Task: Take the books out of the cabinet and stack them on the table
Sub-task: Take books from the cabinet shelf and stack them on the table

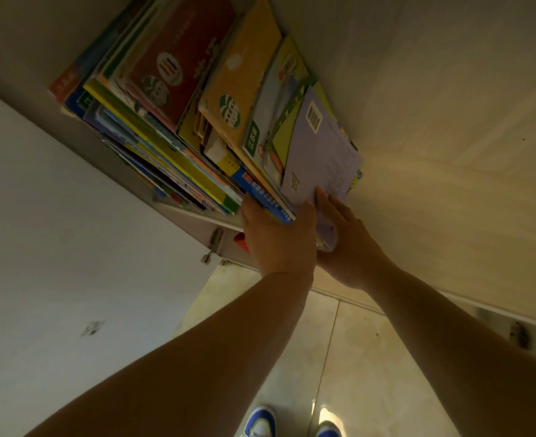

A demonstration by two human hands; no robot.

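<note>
Inside cabinet (449, 105): two hands, left hand (279, 241), right hand (348, 241), gripping lavender book (323, 152).

We have one view, from the head, wide-angle, looking forward and steeply down along both outstretched forearms. The frame is tilted, so the shelf (194, 216) runs slanting from upper left toward the middle. The left hand (279, 238) and right hand (345, 238) sit near the centre, at arm's reach from the lens. Beyond the hands the books (197, 105) fill the upper middle at close range. Below the hands, near the bottom edge, the floor (348, 357) and shoes (260, 421) show far off.
</note>
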